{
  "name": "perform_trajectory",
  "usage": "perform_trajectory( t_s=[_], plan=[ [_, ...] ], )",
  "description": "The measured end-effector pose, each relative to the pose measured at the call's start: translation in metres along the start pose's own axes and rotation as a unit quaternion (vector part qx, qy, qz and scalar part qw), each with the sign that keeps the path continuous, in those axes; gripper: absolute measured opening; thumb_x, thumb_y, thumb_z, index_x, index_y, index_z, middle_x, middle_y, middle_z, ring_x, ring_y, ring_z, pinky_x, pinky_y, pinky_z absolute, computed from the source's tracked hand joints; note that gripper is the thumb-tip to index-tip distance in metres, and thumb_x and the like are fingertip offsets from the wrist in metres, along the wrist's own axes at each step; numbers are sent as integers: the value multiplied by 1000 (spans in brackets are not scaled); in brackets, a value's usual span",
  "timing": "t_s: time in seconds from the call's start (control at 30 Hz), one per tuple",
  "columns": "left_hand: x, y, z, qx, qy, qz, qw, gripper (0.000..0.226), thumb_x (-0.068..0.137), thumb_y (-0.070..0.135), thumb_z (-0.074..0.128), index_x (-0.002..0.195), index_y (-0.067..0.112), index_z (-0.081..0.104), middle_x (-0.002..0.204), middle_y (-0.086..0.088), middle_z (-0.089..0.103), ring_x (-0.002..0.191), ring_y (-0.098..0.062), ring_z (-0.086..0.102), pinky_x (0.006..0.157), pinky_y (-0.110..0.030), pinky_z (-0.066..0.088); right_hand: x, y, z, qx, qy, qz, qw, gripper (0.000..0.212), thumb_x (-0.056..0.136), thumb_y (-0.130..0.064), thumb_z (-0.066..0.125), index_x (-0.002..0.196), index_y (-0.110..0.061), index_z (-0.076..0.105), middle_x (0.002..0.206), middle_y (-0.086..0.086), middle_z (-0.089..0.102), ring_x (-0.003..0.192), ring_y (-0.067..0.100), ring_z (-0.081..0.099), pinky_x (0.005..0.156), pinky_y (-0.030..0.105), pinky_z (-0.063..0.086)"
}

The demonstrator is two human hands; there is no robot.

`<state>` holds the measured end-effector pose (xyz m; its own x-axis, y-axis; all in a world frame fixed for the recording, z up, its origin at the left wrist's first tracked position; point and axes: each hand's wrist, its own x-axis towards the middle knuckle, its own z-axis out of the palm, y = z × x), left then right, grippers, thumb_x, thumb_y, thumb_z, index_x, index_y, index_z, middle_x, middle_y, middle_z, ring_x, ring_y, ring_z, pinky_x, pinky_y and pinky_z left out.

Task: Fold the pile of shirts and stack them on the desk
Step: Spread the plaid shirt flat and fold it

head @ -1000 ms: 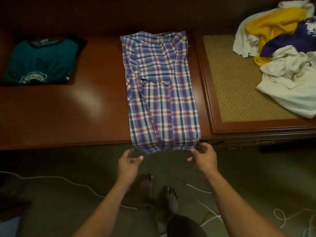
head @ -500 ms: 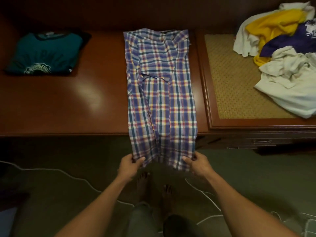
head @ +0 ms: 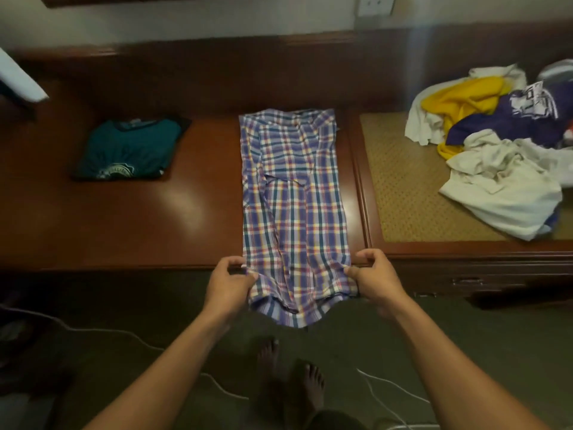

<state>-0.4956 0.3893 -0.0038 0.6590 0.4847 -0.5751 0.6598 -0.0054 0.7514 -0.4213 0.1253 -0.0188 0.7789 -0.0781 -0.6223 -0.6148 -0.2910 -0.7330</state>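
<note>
The wooden desk (head: 124, 231) carries the plaid shirt (head: 294, 197) lengthwise at its middle, collar far and hem hanging over the near edge. Bare polished wood lies open on its left as far as the folded teal shirt (head: 130, 150), and the loose pile of shirts (head: 502, 175) sits well apart at the far right. The left hand (head: 228, 285) pinches the hem's left corner between thumb and curled fingers, and the right hand (head: 376, 279) grips the right corner likewise, both just off the near edge.
</note>
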Motion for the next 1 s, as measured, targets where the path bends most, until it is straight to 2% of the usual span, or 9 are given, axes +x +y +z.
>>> perform_trajectory(
  t_s=[0.07, 0.13, 0.23, 0.3, 0.43, 0.53, 0.67, 0.8, 1.0],
  plan=[
    [3, 27, -4, -22, -37, 9, 999, 23, 93, -5, 58, 100, 11, 72, 89, -8, 73, 72, -21, 65, 62, -29, 54, -3, -28, -10, 62, -55, 5, 997, 23, 94, 1, 53, 112, -9, 61, 61, 0, 54, 35, 12, 42, 34, 18, 27],
    [8, 48, -9, -58, -93, 4, 994, 41, 85, -21, 42, 102, 0, 73, 81, -11, 70, 67, -20, 60, 61, -26, 50, -2, -50, -18, 109, -105, 6, 988, 39, 87, 11, 41, 116, -4, 62, 52, 0, 42, 37, 12, 27, 38, 18, 18],
    [18, 67, -15, -68, -181, 25, 981, 52, 84, -30, 38, 116, -1, 68, 96, -11, 74, 85, -19, 71, 80, -37, 58, 3, -74, -23, 82, -141, -44, 986, 47, 86, 19, 44, 115, -11, 66, 79, 8, 69, 47, 16, 42, 37, 22, 29],
    [30, 72, -19, 43, -179, 90, 979, 51, 87, -25, 52, 122, 8, 69, 102, -1, 75, 89, -7, 72, 78, -27, 59, 10, -87, -21, 15, -117, -90, 989, 42, 87, 17, 56, 110, -15, 70, 98, 5, 76, 64, 20, 61, 43, 24, 43],
    [70, 79, -23, 239, -112, 237, 935, 44, 84, -10, 68, 111, 23, 78, 101, 11, 76, 93, -1, 71, 85, -34, 61, 42, -101, -11, -178, 0, -205, 962, 14, 87, -12, 77, 92, -25, 77, 85, -10, 74, 80, 6, 67, 69, 27, 55],
    [95, 98, -20, 238, -81, 270, 930, 33, 86, -4, 68, 93, 26, 81, 91, 11, 77, 73, 2, 69, 68, -28, 59, 69, -118, -3, -197, 6, -240, 950, 18, 87, -18, 79, 86, -36, 76, 86, -14, 71, 83, 6, 64, 74, 33, 54],
    [143, 134, -11, 158, -67, 259, 950, 12, 89, 6, 74, 86, 16, 79, 84, 1, 77, 71, -2, 65, 66, -23, 51, 116, -148, 4, -150, -2, -235, 960, 17, 85, -18, 80, 88, -34, 77, 89, -9, 71, 81, 10, 61, 71, 34, 49],
    [220, 152, 2, 189, -47, 221, 956, 11, 89, 13, 76, 82, 20, 71, 88, -3, 69, 74, -8, 61, 66, -21, 46, 181, -173, 24, -136, -5, -160, 978, 20, 90, -9, 73, 72, -18, 70, 51, -15, 62, 46, -4, 54, 48, 14, 41],
    [294, 141, 16, 194, -68, 115, 972, 13, 91, 20, 75, 94, 8, 75, 92, 0, 71, 80, -4, 62, 70, -12, 49, 256, -165, 46, -265, 25, -78, 961, 22, 89, -25, 77, 72, -11, 72, 70, 4, 70, 67, 18, 65, 60, 30, 49]
  ],
)
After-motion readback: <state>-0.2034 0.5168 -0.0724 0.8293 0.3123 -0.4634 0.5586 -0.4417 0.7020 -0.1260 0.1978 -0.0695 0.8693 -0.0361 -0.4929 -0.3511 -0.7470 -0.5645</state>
